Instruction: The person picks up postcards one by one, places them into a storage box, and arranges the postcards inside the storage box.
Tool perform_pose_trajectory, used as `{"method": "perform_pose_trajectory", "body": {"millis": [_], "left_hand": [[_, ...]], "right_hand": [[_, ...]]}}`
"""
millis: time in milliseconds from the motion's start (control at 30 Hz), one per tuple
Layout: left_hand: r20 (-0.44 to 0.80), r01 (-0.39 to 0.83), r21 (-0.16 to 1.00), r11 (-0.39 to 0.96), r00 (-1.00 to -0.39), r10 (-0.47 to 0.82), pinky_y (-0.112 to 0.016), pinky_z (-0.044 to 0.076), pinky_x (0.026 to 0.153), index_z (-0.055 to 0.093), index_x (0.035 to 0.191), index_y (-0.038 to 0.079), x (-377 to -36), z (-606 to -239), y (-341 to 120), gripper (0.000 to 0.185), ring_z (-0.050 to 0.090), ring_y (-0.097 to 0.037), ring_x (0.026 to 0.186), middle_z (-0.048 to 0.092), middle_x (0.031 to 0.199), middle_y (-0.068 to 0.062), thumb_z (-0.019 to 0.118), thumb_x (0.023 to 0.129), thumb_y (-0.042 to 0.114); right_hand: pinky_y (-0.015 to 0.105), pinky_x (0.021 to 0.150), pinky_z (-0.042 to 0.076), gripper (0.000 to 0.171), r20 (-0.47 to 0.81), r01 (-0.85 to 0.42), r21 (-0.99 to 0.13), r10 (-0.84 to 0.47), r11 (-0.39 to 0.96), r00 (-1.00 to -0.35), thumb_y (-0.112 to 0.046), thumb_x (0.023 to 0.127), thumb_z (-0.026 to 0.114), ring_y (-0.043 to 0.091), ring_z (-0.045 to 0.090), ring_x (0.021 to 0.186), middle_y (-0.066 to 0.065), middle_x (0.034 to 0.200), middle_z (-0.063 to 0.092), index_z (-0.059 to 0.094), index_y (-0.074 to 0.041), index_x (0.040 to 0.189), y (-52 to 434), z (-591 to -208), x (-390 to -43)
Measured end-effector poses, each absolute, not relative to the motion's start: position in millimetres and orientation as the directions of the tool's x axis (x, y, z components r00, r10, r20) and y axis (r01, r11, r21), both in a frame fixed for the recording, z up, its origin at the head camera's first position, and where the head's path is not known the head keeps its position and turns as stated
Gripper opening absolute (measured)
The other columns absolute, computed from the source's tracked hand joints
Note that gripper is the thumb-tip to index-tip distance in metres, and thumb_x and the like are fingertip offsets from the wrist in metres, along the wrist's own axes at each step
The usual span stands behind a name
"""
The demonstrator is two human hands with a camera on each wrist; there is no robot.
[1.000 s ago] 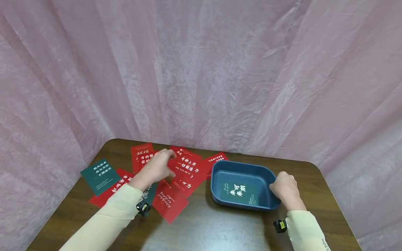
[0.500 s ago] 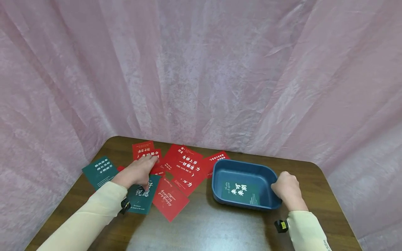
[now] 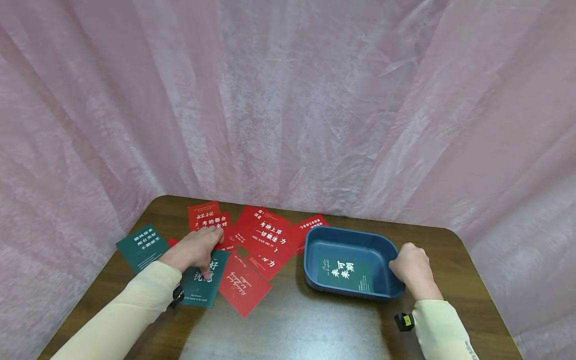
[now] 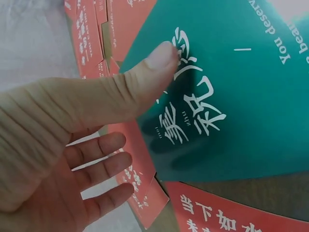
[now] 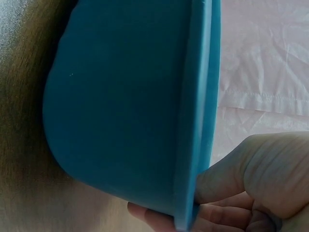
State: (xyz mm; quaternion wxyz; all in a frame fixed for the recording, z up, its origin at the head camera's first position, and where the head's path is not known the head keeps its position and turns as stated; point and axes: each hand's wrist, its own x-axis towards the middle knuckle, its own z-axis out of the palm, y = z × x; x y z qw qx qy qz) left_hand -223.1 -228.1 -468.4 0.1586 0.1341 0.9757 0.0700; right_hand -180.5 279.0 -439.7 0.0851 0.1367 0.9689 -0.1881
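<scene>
My left hand (image 3: 193, 247) is over a dark green card (image 3: 200, 295) with white lettering, its fingers loosely bent and apart. In the left wrist view the thumb (image 4: 145, 77) overlaps the green card, while the other fingers (image 4: 108, 164) hang beyond its edge with nothing between them and the thumb. On the right, my right hand (image 3: 410, 270) grips the end rim of a blue plastic tub (image 3: 351, 233). The right wrist view has the thumb inside that rim and fingertips outside it. Flat in the tub lies another green card (image 3: 344, 275).
Several red cards (image 3: 265, 237) overlap in the middle and back left of the wooden table (image 3: 279, 325). One red card (image 3: 245, 287) lies nearer the front. A green card (image 3: 143, 246) lies at the far left. Pink curtain (image 3: 288, 110) hangs behind the table.
My left hand has moved left and nearer, from above the red cards to over the green card with white lettering. The right hand stays on the tub's rim.
</scene>
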Motion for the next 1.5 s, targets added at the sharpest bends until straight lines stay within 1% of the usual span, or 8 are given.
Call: {"method": "perform_pose_trajectory", "body": {"millis": [233,433,733,867,1100,1267,1400,1500], "left_hand": [[-0.345,0.185,0.231,0.955,-0.902,0.258,-0.041,0.055,0.073,0.05,0.109,0.019,-222.7,-469.2,-226.3,0.078,0.049,-0.02,0.097,0.055,0.102,-0.001,0.092,0.044,0.03],[-0.364,0.181,0.234,0.955,-0.895,0.258,-0.04,0.056,0.072,0.05,0.1,0.019,-223.7,-472.6,-225.4,0.069,0.05,-0.019,0.093,0.056,0.097,-0.001,0.092,0.046,0.029],[-0.398,0.104,0.319,0.942,-0.888,0.232,-0.043,0.056,0.071,0.05,0.107,0.016,-223.9,-475.4,-228.2,0.073,0.052,-0.022,0.094,0.057,0.1,-0.003,0.092,0.047,0.025],[-0.402,0.104,0.313,0.944,-0.886,0.231,-0.041,0.056,0.07,0.051,0.109,0.015,-224.3,-476.2,-230.7,0.074,0.051,-0.022,0.095,0.056,0.101,-0.005,0.091,0.047,0.025],[-0.379,0.137,0.268,0.954,-0.895,0.235,-0.037,0.056,0.066,0.057,0.1,0.016,-225.5,-477.7,-234.1,0.068,0.049,-0.022,0.092,0.053,0.095,-0.003,0.093,0.044,0.03],[-0.36,0.159,0.227,0.961,-0.903,0.235,-0.039,0.055,0.069,0.058,0.108,0.016,-225.4,-474.7,-232.2,0.077,0.05,-0.021,0.092,0.055,0.096,-0.001,0.093,0.042,0.033],[-0.397,0.12,0.255,0.96,-0.892,0.217,-0.041,0.055,0.069,0.055,0.113,0.015,-224.6,-470.7,-229.4,0.079,0.054,-0.021,0.088,0.059,0.096,-0.002,0.092,0.046,0.029],[-0.402,0.113,0.274,0.955,-0.889,0.22,-0.042,0.055,0.067,0.054,0.114,0.015,-223.6,-467.8,-228.3,0.078,0.056,-0.021,0.085,0.06,0.095,-0.003,0.092,0.047,0.028]], "right_hand": [[0.029,0.046,0.045,0.024,-0.222,0.31,-0.336,0.245,0.889,-0.944,-0.009,0.08,0.057,0.025,0.054,0.058,0.02,0.072,0.059,0.056,0.012,0.092,276.6,-437.2,-182.6],[0.028,0.045,0.046,0.026,-0.23,0.32,-0.339,0.252,0.885,-0.94,-0.008,0.081,0.057,0.024,0.054,0.057,0.021,0.073,0.059,0.055,0.013,0.095,274.7,-435.7,-181.5],[0.03,0.046,0.045,0.027,-0.223,0.319,-0.332,0.254,0.888,-0.941,-0.009,0.081,0.058,0.026,0.054,0.06,0.024,0.078,0.061,0.056,0.013,0.096,275.8,-441.4,-182.1],[0.031,0.047,0.045,0.027,-0.226,0.323,-0.331,0.257,0.887,-0.94,-0.009,0.081,0.058,0.026,0.055,0.06,0.024,0.079,0.061,0.056,0.013,0.096,276.1,-441.9,-181.9],[0.029,0.046,0.045,0.028,-0.237,0.327,-0.339,0.256,0.882,-0.937,-0.009,0.082,0.057,0.025,0.055,0.06,0.024,0.079,0.061,0.055,0.014,0.098,276.1,-440.0,-181.5],[0.029,0.046,0.044,0.027,-0.234,0.327,-0.338,0.258,0.883,-0.938,-0.009,0.082,0.057,0.025,0.054,0.06,0.023,0.078,0.06,0.055,0.013,0.098,276.2,-439.2,-181.8],[0.03,0.046,0.044,0.027,-0.222,0.317,-0.339,0.252,0.886,-0.942,-0.009,0.081,0.058,0.026,0.054,0.06,0.024,0.078,0.061,0.056,0.013,0.097,276.3,-438.6,-182.1],[0.031,0.046,0.045,0.027,-0.219,0.315,-0.339,0.252,0.887,-0.943,-0.009,0.081,0.058,0.026,0.054,0.06,0.024,0.078,0.061,0.056,0.013,0.097,276.2,-438.3,-181.9]]}}
